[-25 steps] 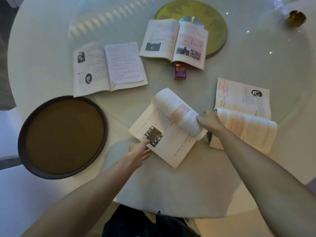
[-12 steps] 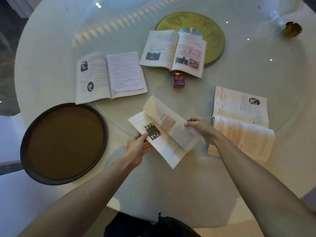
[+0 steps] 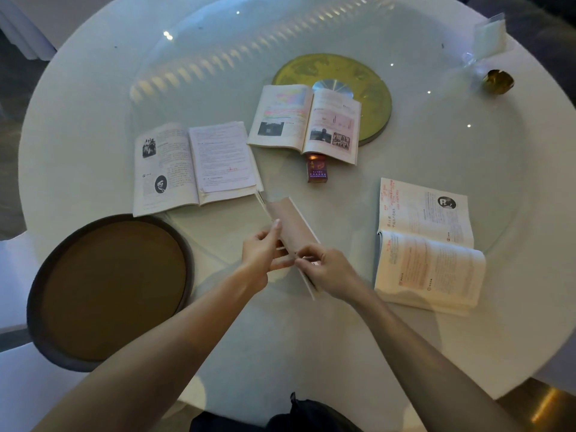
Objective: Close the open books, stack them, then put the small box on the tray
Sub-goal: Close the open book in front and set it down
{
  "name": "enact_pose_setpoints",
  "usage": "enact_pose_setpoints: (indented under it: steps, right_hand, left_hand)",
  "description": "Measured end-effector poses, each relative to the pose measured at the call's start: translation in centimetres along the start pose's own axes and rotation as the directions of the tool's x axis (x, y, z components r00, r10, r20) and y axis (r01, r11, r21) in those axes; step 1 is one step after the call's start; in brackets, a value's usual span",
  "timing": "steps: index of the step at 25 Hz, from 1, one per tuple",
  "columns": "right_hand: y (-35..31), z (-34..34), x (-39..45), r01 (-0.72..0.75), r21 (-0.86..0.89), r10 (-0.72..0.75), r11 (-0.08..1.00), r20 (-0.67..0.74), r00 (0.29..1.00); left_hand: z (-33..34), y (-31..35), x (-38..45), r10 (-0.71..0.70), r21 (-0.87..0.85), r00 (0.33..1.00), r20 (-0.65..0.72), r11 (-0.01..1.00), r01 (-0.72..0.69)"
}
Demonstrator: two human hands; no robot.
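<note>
A thin book (image 3: 291, 227) is folded nearly shut and lifted on edge above the table's middle. My left hand (image 3: 260, 252) pinches its left side and my right hand (image 3: 327, 269) grips its lower end. Three more books lie open: one at the left (image 3: 193, 166), one further back (image 3: 307, 121) and one at the right (image 3: 425, 244). A small red box (image 3: 317, 172) stands just in front of the back book. The round dark tray (image 3: 106, 289) with a brown inside sits at the near left, with nothing in it.
A gold round disc (image 3: 371, 85) with a CD (image 3: 333, 87) on it lies under the back book's far edge. A small gold ball-shaped object (image 3: 498, 81) and a clear card stand (image 3: 489, 35) sit at the far right. The white round table (image 3: 78, 98) carries a glass turntable.
The book in my hands has gone from half open and flat to nearly shut and raised on edge. Both hands moved closer together around it.
</note>
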State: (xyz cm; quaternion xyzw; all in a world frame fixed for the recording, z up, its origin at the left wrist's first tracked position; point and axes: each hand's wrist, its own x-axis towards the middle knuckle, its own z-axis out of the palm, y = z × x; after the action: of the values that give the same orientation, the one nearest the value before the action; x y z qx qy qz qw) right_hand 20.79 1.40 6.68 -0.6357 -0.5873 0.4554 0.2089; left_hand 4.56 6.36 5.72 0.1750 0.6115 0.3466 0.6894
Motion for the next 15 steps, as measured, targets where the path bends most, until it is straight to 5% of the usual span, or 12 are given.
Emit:
enact_pose_setpoints:
  steps: [5, 10, 12, 15]
  right_hand:
    - [-0.2, 2.2, -0.5, -0.088, -0.007, 0.088, 0.996, -0.014, 0.996]
    - [1.0, 4.7, -3.6, -0.253, 0.195, 0.316, 0.948, -0.448, 0.836]
    - [0.9, 6.1, -5.6, -0.236, 0.399, 0.406, 0.886, -0.421, 0.811]
    - [0.4, 7.3, -4.9, -0.283, 0.713, 0.565, 0.642, -0.19, 0.802]
  left_hand:
    - [-0.6, -0.2, 1.2, 0.029, 0.205, 0.999, -0.032, 0.979, -0.022]
    - [-1.2, 0.1, 1.6, -0.049, -0.101, 0.997, -0.052, 0.994, 0.044]
    - [-0.8, 0.2, 1.4, -0.097, -0.209, 0.995, -0.022, 0.974, 0.09]
    - [-0.3, -0.5, 0.7, -0.158, -0.25, 0.987, 0.039, 0.954, 0.163]
